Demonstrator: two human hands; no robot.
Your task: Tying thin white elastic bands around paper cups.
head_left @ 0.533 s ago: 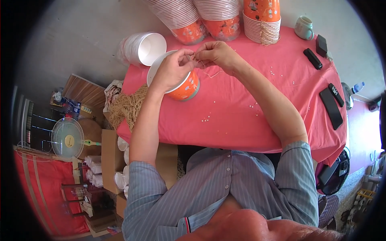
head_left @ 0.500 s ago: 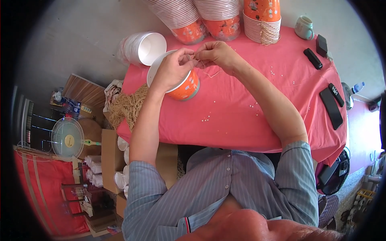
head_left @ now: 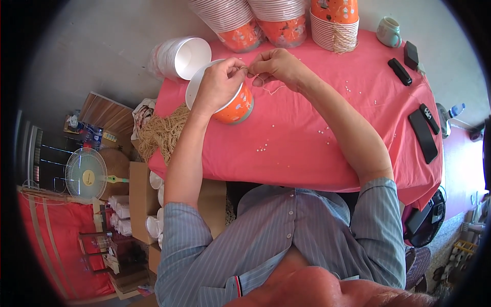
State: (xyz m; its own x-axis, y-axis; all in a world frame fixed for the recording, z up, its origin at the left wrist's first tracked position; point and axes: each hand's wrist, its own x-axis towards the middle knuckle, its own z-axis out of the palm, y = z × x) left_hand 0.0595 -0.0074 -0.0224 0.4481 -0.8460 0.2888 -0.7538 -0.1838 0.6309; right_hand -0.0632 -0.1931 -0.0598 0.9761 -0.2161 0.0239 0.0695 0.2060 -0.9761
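My left hand (head_left: 223,83) is over the rim of an orange paper bucket (head_left: 237,108) with a white inside, its thumb and fingers pinched on a thin tan string (head_left: 273,91). Right beside it, fingertips nearly touching, my right hand (head_left: 275,67) pinches the same string, whose loose end trails down over the pink cloth. The bucket lies tilted, its open mouth toward the left and partly covered by my left hand and forearm. Any knot between the fingertips is too small to make out.
A tangled heap of tan string (head_left: 166,132) hangs at the table's left edge. White buckets (head_left: 192,59) lie nested behind it; wrapped stacks of orange buckets (head_left: 284,30) stand at the back. Small white beads (head_left: 262,149) dot the pink tablecloth (head_left: 307,163). A mug (head_left: 388,32) and black phone (head_left: 423,137) are right.
Both hands stay pinched on the string with their fingertips close together. My right hand has shifted slightly, and the string's loose end has moved a little.
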